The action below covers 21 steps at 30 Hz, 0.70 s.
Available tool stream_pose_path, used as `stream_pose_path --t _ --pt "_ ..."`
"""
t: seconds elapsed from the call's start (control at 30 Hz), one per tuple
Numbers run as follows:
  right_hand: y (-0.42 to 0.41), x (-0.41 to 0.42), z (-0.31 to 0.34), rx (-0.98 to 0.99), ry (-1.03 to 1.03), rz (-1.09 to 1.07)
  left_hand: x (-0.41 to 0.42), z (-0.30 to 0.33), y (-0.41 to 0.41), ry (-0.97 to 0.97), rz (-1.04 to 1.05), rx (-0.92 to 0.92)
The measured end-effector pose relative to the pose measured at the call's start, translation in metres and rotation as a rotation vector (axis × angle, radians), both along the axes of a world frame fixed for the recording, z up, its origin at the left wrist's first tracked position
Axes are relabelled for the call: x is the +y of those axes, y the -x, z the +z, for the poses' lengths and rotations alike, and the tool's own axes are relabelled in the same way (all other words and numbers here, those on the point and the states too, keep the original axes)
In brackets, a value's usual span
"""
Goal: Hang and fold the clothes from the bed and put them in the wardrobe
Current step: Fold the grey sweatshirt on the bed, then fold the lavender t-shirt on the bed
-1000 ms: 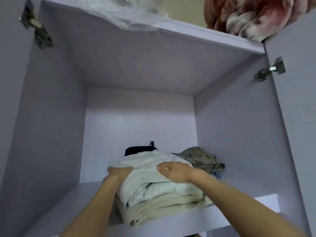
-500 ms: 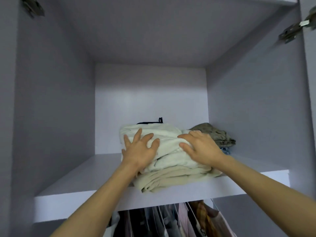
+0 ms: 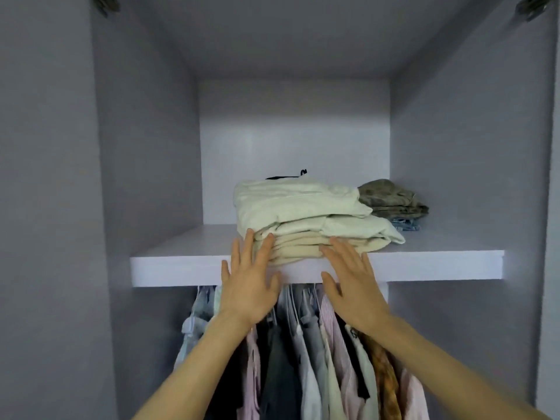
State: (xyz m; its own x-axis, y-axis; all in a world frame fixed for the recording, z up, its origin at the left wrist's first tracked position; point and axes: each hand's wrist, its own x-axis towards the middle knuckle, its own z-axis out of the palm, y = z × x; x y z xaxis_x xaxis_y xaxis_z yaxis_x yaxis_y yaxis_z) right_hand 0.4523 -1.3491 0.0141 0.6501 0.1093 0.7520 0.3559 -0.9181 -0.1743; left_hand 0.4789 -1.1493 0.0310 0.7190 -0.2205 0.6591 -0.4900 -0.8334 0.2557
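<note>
Wardrobe, upper shelf (image 3: 439, 262): one stack of folded clothes (image 3: 306, 219), pale green pieces on top and cream pieces beneath, sitting at the front of the shelf with its lower folds about level with the edge. Behind and to its right: a smaller pile of olive garments (image 3: 394, 197) on something blue, and a dark item (image 3: 288, 176) barely visible at the back. Below the shelf: a row of hanging shirts (image 3: 318, 344) in pinks, greys and a rust print. Left hand (image 3: 247, 286): fingers straight and spread, tips touching the cream front of the stack, nothing grasped. Right hand (image 3: 353, 283): likewise flat and spread, fingertips at the lower cream folds, holding nothing. Step in hand, as judged: seating the stack on the shelf. To do it well, push with both palms evenly against the bottom layers, not the top, so the pile slides back as a block without the green pieces tipping or shearing off; stop short of the olive pile, and check that no fold overhangs the shelf edge.
</note>
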Motion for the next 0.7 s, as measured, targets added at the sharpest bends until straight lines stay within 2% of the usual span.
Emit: stream_pose_path --t 0.07,0.13,0.2,0.27,0.37,0.43,0.6,0.7 --pt "0.027 0.021 -0.034 0.003 -0.169 0.15 0.017 -0.033 0.035 0.159 0.03 -0.029" --pt "0.048 0.04 -0.073 0.092 -0.223 0.287 0.033 -0.068 0.068 0.283 0.06 -0.019" --pt "0.074 0.063 -0.118 0.245 -0.233 0.402 0.056 -0.117 0.112 0.298 0.127 0.131" --pt "0.096 0.089 -0.159 0.509 -0.22 0.506 0.082 -0.167 0.159 0.289 0.188 0.304" --pt "0.127 0.137 -0.206 0.935 -0.045 0.636 0.121 -0.229 0.231 0.264 0.305 0.512" --pt "0.153 0.173 -0.23 1.098 0.097 0.71 0.149 -0.26 0.282 0.282 0.38 0.638" --pt "0.242 0.278 -0.286 1.264 0.46 1.018 0.23 -0.315 0.434 0.41 0.637 0.861" --pt "0.313 0.363 -0.302 1.33 0.641 1.231 0.289 -0.332 0.53 0.547 0.929 0.843"
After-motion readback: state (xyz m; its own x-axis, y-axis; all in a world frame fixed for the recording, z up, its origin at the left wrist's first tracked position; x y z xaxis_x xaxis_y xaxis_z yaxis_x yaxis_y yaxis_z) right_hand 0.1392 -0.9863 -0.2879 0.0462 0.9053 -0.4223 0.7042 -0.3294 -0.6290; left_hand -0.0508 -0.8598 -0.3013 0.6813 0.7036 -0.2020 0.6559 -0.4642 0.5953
